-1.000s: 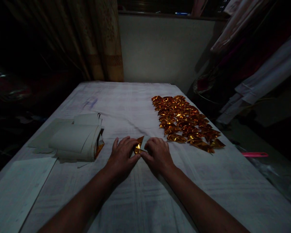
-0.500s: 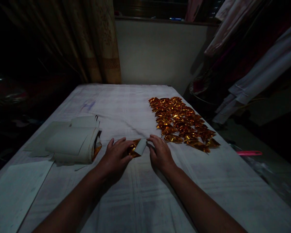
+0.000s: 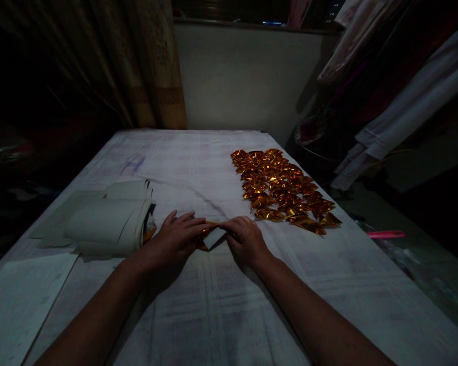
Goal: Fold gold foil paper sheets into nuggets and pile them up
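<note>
1. Nearest, L & nearer the viewer than the grip: pale flat sheet (image 3: 30, 295) on the cloth-covered table (image 3: 229, 305), its straight R edge slanting toward the hands.
2. L hand (image 3: 177, 236): palm down, fingers stretched over the L part of the gold paper (image 3: 215, 237); thumb side's dark & partly hidden, so can't tell if it pinches or only presses.
3. R hand (image 3: 248, 239): fingers curled, tips closed on the paper's upper R corner.
4. Gold paper itself: btwn the two hands, part-folded, gold side showing by the L fingers, pale underside turned up as a slanted flap next to the R fingertips.
5. Just L of the grip, beyond the L wrist: stack of pale paper (image 3: 103, 226), bent over in a thick roll-like fold, a bit of gold showing at its R end; flatter sheets lie on its far L side.
6. R of the grip & farther off: folded gold pcs (image 3: 277, 188), shiny, pointed, in close rows running away twd the far edge.
7. Well R of the grip, past table edge, low down: pink handle (image 3: 385, 234), w/ clear plastic nearby.
8. Far R, above: hanging clothes (image 3: 412, 101).
9. Bkgd, straight beyond the grip: pale wall (image 3: 240, 76); patterned curtain (image 3: 152, 66) to its L.
</note>
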Motion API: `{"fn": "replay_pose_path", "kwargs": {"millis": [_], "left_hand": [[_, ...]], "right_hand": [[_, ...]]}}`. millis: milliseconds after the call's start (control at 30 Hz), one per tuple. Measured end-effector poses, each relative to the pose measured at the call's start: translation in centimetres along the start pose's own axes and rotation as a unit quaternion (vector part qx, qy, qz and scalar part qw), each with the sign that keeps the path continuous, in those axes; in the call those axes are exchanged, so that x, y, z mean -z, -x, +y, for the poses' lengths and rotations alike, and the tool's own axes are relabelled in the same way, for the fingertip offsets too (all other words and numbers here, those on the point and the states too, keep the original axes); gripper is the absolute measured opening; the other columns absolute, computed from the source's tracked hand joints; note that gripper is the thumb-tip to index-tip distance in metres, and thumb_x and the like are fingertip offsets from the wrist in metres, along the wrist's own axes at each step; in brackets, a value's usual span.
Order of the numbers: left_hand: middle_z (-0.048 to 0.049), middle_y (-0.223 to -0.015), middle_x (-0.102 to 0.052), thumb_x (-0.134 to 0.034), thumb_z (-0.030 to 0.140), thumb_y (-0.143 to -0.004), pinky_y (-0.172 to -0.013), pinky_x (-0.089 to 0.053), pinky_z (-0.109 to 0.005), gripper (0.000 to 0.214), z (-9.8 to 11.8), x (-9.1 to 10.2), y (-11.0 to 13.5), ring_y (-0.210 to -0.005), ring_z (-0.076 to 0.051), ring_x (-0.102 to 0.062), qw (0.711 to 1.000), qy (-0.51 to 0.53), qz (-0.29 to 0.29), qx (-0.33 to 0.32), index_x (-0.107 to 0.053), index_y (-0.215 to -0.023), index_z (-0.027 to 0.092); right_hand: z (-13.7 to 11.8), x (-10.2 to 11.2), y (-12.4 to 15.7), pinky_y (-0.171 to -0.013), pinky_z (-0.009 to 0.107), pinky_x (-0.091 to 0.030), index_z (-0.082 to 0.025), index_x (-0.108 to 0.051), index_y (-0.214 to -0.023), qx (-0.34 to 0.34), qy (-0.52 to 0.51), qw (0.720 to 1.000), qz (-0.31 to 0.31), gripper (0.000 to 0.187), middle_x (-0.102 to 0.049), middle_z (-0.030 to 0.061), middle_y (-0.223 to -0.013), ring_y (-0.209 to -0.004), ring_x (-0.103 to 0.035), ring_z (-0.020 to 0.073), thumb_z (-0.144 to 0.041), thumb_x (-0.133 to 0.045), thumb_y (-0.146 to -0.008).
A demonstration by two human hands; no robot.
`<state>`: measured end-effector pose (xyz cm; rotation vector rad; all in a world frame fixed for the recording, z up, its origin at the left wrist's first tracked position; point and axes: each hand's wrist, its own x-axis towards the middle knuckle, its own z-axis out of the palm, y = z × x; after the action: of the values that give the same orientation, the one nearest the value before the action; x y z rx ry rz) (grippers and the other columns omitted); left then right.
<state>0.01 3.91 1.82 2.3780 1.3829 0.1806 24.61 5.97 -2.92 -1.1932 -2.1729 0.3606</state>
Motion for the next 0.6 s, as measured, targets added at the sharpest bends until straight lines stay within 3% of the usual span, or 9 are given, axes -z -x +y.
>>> {"fn": "replay_pose_path", "kwargs": {"millis": [100,233,333,433,600], "left_hand": [[-0.0027,-0.156,-0.047,-0.052,0.015,-0.094,-0.120,-0.020,-0.060,0.054,0.0,0.0,0.1,-0.147,-0.029,-0.036,0.998,-0.037,0.044,-0.015,-0.052,-0.142,0.039],[-0.0068,-0.148,-0.052,-0.055,0.020,-0.095,-0.108,-0.040,-0.050,0.042,0.8,0.4,0.0,-0.135,-0.029,-0.046,0.992,-0.064,0.109,-0.005,-0.059,-0.133,0.035],[-0.0068,-0.119,-0.065,-0.053,0.021,-0.096,-0.088,-0.048,-0.036,0.028,2.0,0.7,-0.1,-0.108,-0.023,-0.059,0.995,-0.056,0.081,0.009,-0.065,-0.120,0.029],[-0.0029,-0.090,-0.064,-0.047,0.018,-0.097,-0.070,-0.044,-0.030,0.018,2.8,0.6,0.0,-0.081,-0.018,-0.059,0.998,-0.046,0.049,0.019,-0.064,-0.101,0.022],[-0.0039,-0.088,-0.063,-0.042,0.018,-0.098,-0.067,-0.041,-0.030,0.021,3.2,0.2,0.3,-0.077,-0.018,-0.057,0.997,-0.070,0.025,0.024,-0.063,-0.093,0.020]], "right_hand": [[-0.2,0.5,-0.1,-0.079,0.037,-0.045,-0.028,-0.075,-0.097,0.046,0.034,0.998,0.008,0.021,-0.071,0.0048,-0.093,-0.092,-0.060,0.0237,-0.013,-0.072,-0.083],[-0.8,1.0,-0.1,-0.087,0.040,-0.044,-0.027,-0.074,-0.090,0.127,0.060,0.990,0.009,0.005,-0.071,0.0072,-0.117,-0.109,-0.059,0.0261,-0.023,-0.071,-0.089],[-1.2,0.9,0.1,-0.087,0.037,-0.045,-0.025,-0.072,-0.090,0.167,0.030,0.985,-0.040,0.008,-0.073,0.0065,-0.117,-0.106,-0.063,0.0230,-0.023,-0.065,-0.094],[-1.3,0.6,0.2,-0.081,0.033,-0.046,-0.024,-0.070,-0.092,0.154,-0.012,0.985,-0.071,0.007,-0.077,0.0046,-0.102,-0.092,-0.068,0.0196,-0.020,-0.064,-0.094],[-0.4,1.2,0.1,-0.086,0.036,-0.046,-0.026,-0.071,-0.093,0.124,-0.071,0.986,-0.081,0.009,-0.077,0.0017,-0.106,-0.101,-0.068,0.0211,-0.020,-0.074,-0.087]]}}
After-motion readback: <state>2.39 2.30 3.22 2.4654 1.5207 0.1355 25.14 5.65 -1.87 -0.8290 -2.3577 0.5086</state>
